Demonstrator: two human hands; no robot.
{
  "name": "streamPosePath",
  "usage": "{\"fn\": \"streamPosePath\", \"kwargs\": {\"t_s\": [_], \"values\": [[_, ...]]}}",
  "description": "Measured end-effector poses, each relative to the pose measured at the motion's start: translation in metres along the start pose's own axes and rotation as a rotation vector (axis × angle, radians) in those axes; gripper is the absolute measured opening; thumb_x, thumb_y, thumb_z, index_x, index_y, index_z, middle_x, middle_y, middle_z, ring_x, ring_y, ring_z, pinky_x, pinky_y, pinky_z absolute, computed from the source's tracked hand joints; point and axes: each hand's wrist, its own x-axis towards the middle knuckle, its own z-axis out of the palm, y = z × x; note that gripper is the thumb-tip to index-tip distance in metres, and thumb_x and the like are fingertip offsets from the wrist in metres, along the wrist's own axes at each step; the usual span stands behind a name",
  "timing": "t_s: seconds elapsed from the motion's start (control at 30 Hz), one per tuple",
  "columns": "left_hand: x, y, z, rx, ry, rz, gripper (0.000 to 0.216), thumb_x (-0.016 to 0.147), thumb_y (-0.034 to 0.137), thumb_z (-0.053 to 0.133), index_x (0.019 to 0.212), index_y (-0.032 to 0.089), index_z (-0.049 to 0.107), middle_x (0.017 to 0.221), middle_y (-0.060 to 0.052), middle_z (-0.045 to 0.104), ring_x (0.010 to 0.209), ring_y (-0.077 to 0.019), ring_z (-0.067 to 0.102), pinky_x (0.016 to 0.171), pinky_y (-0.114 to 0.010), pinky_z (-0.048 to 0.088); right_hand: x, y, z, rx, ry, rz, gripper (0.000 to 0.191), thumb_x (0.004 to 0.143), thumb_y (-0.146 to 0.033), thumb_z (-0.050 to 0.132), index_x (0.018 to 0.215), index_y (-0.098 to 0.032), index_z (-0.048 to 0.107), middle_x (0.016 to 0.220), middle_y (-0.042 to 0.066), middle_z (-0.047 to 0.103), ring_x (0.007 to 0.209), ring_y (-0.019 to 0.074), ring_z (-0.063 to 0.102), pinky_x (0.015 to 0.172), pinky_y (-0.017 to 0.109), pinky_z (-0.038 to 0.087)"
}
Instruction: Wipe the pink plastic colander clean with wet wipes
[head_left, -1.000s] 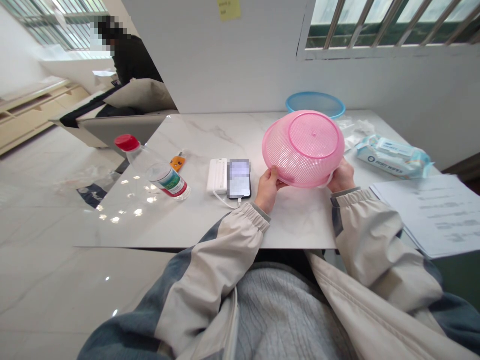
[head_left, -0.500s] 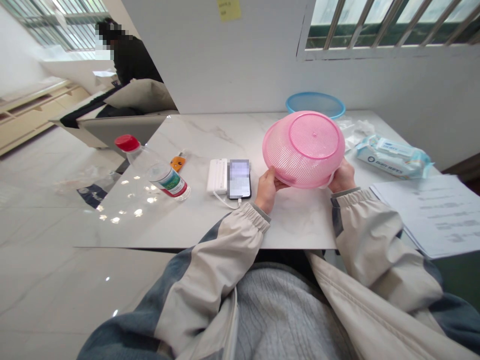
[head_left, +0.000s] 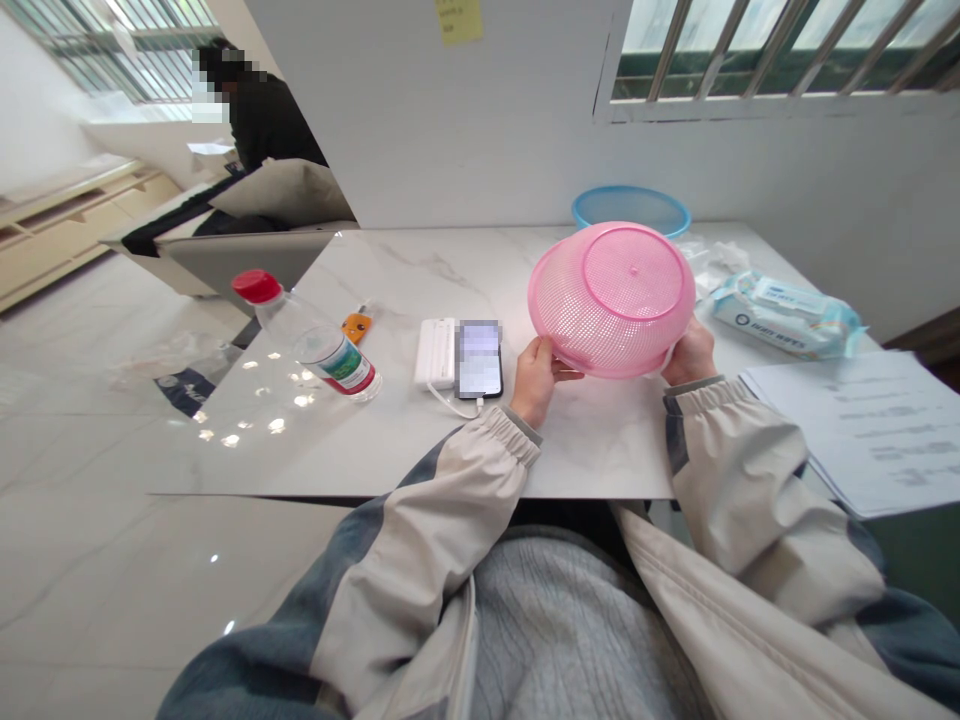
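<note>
I hold a pink plastic colander [head_left: 611, 300] upside down and tilted above the white marble table [head_left: 592, 445], its perforated wall facing me. My left hand [head_left: 536, 380] grips its near left rim, and my right hand [head_left: 691, 354] grips the right rim. Just left of my left hand lies a smartphone [head_left: 480, 360] with a blurred screen, next to a white power bank [head_left: 435, 352] joined to it by a white cable.
A blue basin [head_left: 631, 208] stands behind the colander, near the wall. A wet-wipes pack [head_left: 784, 318] and papers [head_left: 855, 430] lie to the right. At left are a red-capped plastic bottle [head_left: 315, 335] and a small orange object [head_left: 357, 324]. A seated person [head_left: 266, 120] works in the background.
The colander has shifted slightly to the right and tilted a little in my hands. The objects on the table have not moved.
</note>
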Motion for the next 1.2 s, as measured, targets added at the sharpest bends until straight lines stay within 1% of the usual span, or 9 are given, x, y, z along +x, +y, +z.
{"fn": "streamPosePath", "kwargs": {"t_s": [0.1, 0.23, 0.4, 0.57, 0.73, 0.9, 1.0, 1.1, 1.2], "values": [[0.0006, -0.0013, 0.0001, 0.029, 0.007, 0.037, 0.033, 0.108, 0.042, 0.05, 0.086, 0.018, 0.053, 0.075, 0.0, 0.059, 0.065, -0.0142, 0.068, 0.065, -0.03, 0.062, -0.001, 0.0002, 0.0006, -0.009, 0.003, 0.002, 0.026, 0.094, -0.001, 0.054, 0.079, -0.017, 0.069, 0.073, -0.001, 0.072, 0.071, 0.0131, 0.064, 0.074, 0.022, 0.061], [0.0019, -0.0032, -0.0003, 0.068, 0.012, 0.093, 0.034, 0.11, 0.042, 0.048, 0.086, 0.019, 0.053, 0.075, 0.001, 0.059, 0.064, -0.0127, 0.066, 0.062, -0.027, 0.059, -0.0014, 0.0007, 0.0011, -0.026, 0.018, 0.004, 0.026, 0.095, -0.003, 0.055, 0.076, -0.015, 0.068, 0.071, -0.001, 0.07, 0.071, 0.0126, 0.064, 0.072, 0.023, 0.061], [0.0043, -0.0064, -0.0016, 0.082, 0.01, 0.158, 0.035, 0.11, 0.04, 0.047, 0.083, 0.018, 0.051, 0.072, 0.001, 0.058, 0.059, -0.0107, 0.062, 0.06, -0.025, 0.056, -0.0013, 0.0008, 0.0012, -0.046, 0.064, -0.001, 0.025, 0.091, 0.003, 0.055, 0.077, -0.012, 0.069, 0.072, -0.001, 0.07, 0.068, 0.0111, 0.062, 0.068, 0.021, 0.059], [0.0044, -0.0067, -0.0018, 0.089, -0.008, 0.185, 0.035, 0.111, 0.039, 0.046, 0.083, 0.018, 0.052, 0.071, 0.002, 0.058, 0.059, -0.0107, 0.062, 0.061, -0.026, 0.056, 0.0019, 0.0011, -0.0017, -0.055, 0.056, 0.013, 0.025, 0.089, 0.003, 0.055, 0.074, -0.013, 0.067, 0.068, -0.001, 0.066, 0.068, 0.012, 0.061, 0.071, 0.022, 0.059], [0.0025, -0.0031, -0.0008, 0.078, 0.003, 0.109, 0.033, 0.11, 0.036, 0.049, 0.082, 0.018, 0.052, 0.07, 0.002, 0.058, 0.06, -0.0112, 0.063, 0.063, -0.026, 0.056, 0.0021, -0.0005, -0.0015, -0.028, 0.03, 0.036, 0.026, 0.093, 0.001, 0.053, 0.076, -0.014, 0.067, 0.07, 0.0, 0.068, 0.069, 0.0128, 0.063, 0.07, 0.023, 0.06], [0.0012, -0.0004, -0.0003, 0.092, -0.024, 0.016, 0.024, 0.107, 0.026, 0.051, 0.086, 0.016, 0.056, 0.072, -0.001, 0.064, 0.066, -0.0141, 0.069, 0.067, -0.028, 0.058, 0.0035, -0.002, -0.0014, 0.011, 0.044, 0.013, 0.021, 0.095, -0.003, 0.06, 0.079, -0.014, 0.07, 0.074, 0.0, 0.071, 0.071, 0.0123, 0.065, 0.073, 0.022, 0.061], [0.0009, 0.0003, -0.0002, 0.087, -0.04, -0.027, 0.02, 0.105, 0.024, 0.055, 0.087, 0.015, 0.057, 0.074, -0.003, 0.068, 0.067, -0.0144, 0.071, 0.072, -0.03, 0.06, 0.0059, -0.0013, -0.0032, 0.027, 0.03, 0.003, 0.019, 0.097, -0.007, 0.061, 0.083, -0.014, 0.071, 0.076, -0.001, 0.071, 0.071, 0.0121, 0.065, 0.076, 0.023, 0.062], [0.0011, 0.0004, -0.0002, 0.064, -0.056, -0.035, 0.019, 0.104, 0.026, 0.058, 0.089, 0.014, 0.058, 0.077, -0.004, 0.069, 0.069, -0.0148, 0.072, 0.076, -0.032, 0.061, 0.0066, 0.0002, -0.0044, 0.038, 0.032, -0.006, 0.018, 0.095, -0.006, 0.065, 0.079, -0.015, 0.069, 0.072, -0.002, 0.069, 0.068, 0.0116, 0.063, 0.073, 0.022, 0.061], [0.0014, 0.0001, -0.0003, 0.052, -0.074, -0.017, 0.018, 0.105, 0.024, 0.055, 0.09, 0.014, 0.057, 0.077, -0.004, 0.069, 0.07, -0.0153, 0.073, 0.075, -0.032, 0.061, 0.0056, 0.0015, -0.0045, 0.046, 0.036, -0.009, 0.015, 0.095, -0.006, 0.066, 0.082, -0.013, 0.069, 0.071, -0.003, 0.068, 0.067, 0.0114, 0.062, 0.072, 0.022, 0.061]]}}
